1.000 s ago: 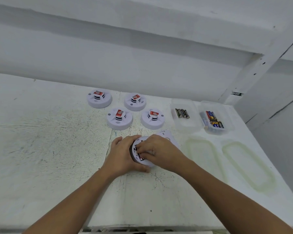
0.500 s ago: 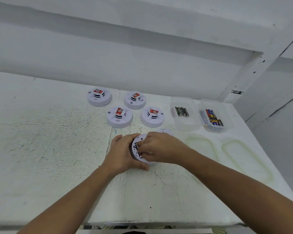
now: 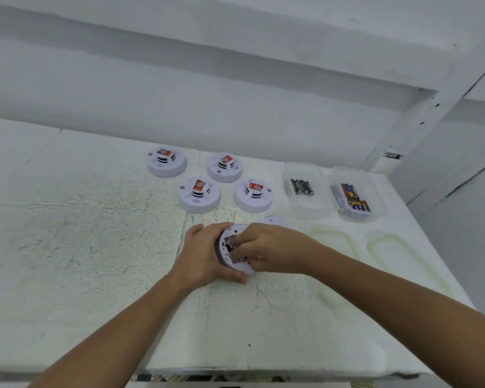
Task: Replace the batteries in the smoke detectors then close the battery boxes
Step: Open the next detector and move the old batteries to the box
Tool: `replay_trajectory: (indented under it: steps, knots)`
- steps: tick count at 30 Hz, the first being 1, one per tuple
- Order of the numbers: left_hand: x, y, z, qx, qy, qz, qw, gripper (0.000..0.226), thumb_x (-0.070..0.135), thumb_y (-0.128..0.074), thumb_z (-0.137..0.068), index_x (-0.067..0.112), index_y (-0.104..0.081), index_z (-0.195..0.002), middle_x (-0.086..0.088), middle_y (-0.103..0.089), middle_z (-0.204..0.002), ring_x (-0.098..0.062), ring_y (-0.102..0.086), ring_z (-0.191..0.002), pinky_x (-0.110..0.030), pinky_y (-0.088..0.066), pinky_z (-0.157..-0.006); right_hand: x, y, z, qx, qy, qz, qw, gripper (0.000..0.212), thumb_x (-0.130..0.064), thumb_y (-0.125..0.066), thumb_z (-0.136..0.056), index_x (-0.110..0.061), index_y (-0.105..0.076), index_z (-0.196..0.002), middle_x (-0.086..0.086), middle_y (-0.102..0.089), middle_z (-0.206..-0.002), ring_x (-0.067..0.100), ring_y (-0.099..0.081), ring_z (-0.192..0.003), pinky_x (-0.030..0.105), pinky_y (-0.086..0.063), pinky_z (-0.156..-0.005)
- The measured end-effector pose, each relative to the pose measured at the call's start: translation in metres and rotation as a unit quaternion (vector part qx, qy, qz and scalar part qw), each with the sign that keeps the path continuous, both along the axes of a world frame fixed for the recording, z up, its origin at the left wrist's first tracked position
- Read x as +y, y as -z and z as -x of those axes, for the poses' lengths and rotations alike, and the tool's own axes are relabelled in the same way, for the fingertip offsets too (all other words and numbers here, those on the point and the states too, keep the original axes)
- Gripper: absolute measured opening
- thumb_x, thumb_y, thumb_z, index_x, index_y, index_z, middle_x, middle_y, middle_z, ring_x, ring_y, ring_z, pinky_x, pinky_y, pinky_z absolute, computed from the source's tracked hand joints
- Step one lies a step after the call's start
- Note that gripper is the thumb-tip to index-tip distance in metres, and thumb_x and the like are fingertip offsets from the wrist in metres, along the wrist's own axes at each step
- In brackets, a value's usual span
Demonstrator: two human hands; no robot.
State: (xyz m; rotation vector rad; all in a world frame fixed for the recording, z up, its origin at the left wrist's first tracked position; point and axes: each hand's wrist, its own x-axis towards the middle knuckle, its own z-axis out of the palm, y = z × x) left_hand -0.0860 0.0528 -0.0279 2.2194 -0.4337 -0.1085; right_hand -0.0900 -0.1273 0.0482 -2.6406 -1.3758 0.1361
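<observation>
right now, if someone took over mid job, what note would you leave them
Left hand steadies the flipped smoke detector, battery box open. Right hand has its fingers in the box; whether it holds a battery is hidden.
The removed cover lies just behind.
Four detectors sit face up further back; whether they are serviced cannot be told.
Left tray holds four batteries, right tray a mixed pile.
Left: finish this box, close it.

Surface: I worked at a white painted tabletop (image 3: 67, 247), scuffed and flecked with fine dark cracks | Behind: a plain white wall (image 3: 207, 113) with a grey shadowed band across it | Right: a white slanted beam (image 3: 431, 113) with small dark marks | Light: even, soft, cool.
</observation>
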Motion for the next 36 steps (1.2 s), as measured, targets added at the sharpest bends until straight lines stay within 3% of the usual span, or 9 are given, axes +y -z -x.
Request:
replay_trajectory:
  steps: [4,6,17,20,24,28,30,32,36]
  knots:
    - [0.0,-0.002,0.002,0.005,0.0,0.01,1.0,0.105,0.071,-0.078,-0.024,0.042,-0.048,-0.12,0.03,-0.055,-0.108,0.026,-0.036,-0.103,-0.031,-0.019,-0.111,-0.005,-0.001,-0.002,0.048,0.03,0.059,0.997,0.041,0.007,-0.057,-0.085,-0.01,-0.064,-0.122,0.004,-0.059,-0.131,0.025,-0.049,-0.119,0.036,-0.045,-0.09]
    - [0.0,-0.004,0.002,0.002,0.005,0.012,1.0,0.101,0.07,-0.078,-0.025,0.045,-0.046,-0.117,0.032,-0.053,-0.107,0.026,-0.036,-0.102,-0.03,-0.019,-0.11,-0.004,-0.001,-0.002,0.06,0.038,0.072,0.995,0.046,0.009,-0.055,-0.086,-0.013,-0.061,-0.126,0.003,-0.056,-0.135,0.023,-0.045,-0.123,0.034,-0.043,-0.093]
    - [0.0,0.003,-0.001,-0.003,0.008,-0.006,1.0,0.105,0.074,-0.079,-0.028,0.041,-0.05,-0.123,0.029,-0.057,-0.112,0.016,-0.046,-0.105,-0.034,-0.023,-0.111,-0.008,0.011,-0.005,-0.027,-0.001,0.034,0.999,0.026,0.002,-0.065,-0.08,-0.015,-0.067,-0.099,0.005,-0.065,-0.1,0.026,-0.055,-0.085,0.037,-0.049,-0.063]
    - [0.0,0.002,0.001,-0.003,0.005,0.002,1.0,0.103,0.073,-0.079,-0.026,0.043,-0.049,-0.12,0.031,-0.056,-0.109,0.018,-0.045,-0.104,-0.031,-0.023,-0.109,-0.007,0.009,-0.003,0.087,0.113,-0.065,0.988,0.014,-0.011,-0.059,-0.09,-0.017,-0.064,-0.101,0.001,-0.066,-0.096,0.016,-0.054,-0.084,0.033,-0.047,-0.072]
    - [0.0,-0.001,0.001,0.007,0.002,0.004,1.0,0.103,0.076,-0.078,-0.023,0.047,-0.046,-0.117,0.032,-0.055,-0.106,0.019,-0.041,-0.104,-0.029,-0.021,-0.108,-0.009,-0.003,-0.008,0.339,0.304,-0.349,0.819,0.004,-0.016,-0.057,-0.094,-0.015,-0.058,-0.097,0.01,-0.07,-0.097,0.023,-0.068,-0.089,0.041,-0.057,-0.082]
    - [0.001,-0.001,0.001,0.025,-0.014,0.01,1.0,0.109,0.076,-0.078,-0.022,0.045,-0.046,-0.122,0.037,-0.048,-0.111,0.015,-0.035,-0.107,-0.026,-0.019,-0.107,-0.026,-0.021,-0.042,0.349,0.413,-0.512,0.667,0.007,-0.006,-0.054,-0.094,-0.001,-0.058,-0.095,0.015,-0.067,-0.085,0.027,-0.066,-0.069,0.034,-0.06,-0.067]
    - [0.001,-0.002,0.001,0.027,-0.016,0.003,1.0,0.114,0.081,-0.074,-0.02,0.044,-0.046,-0.124,0.037,-0.047,-0.113,0.002,-0.037,-0.111,-0.028,-0.02,-0.108,-0.043,-0.026,-0.063,0.34,0.459,-0.534,0.624,0.007,-0.004,-0.054,-0.094,0.0,-0.058,-0.089,0.014,-0.062,-0.079,0.024,-0.061,-0.06,0.03,-0.059,-0.062]
    - [0.0,-0.002,0.001,0.026,-0.015,0.003,1.0,0.112,0.084,-0.071,-0.02,0.045,-0.046,-0.122,0.037,-0.048,-0.113,0.003,-0.038,-0.109,-0.029,-0.021,-0.108,-0.061,-0.023,-0.083,0.302,0.509,-0.492,0.639,0.01,-0.003,-0.054,-0.094,0.0,-0.057,-0.085,0.012,-0.057,-0.077,0.021,-0.057,-0.056,0.029,-0.058,-0.064]
    - [0.0,-0.001,0.001,0.023,-0.014,0.007,1.0,0.113,0.085,-0.069,-0.021,0.042,-0.049,-0.123,0.035,-0.052,-0.112,0.007,-0.039,-0.11,-0.031,-0.022,-0.109,-0.089,-0.011,-0.112,0.129,0.602,-0.24,0.751,0.007,-0.003,-0.054,-0.09,0.0,-0.06,-0.091,0.017,-0.058,-0.082,0.024,-0.06,-0.055,0.027,-0.048,-0.056]
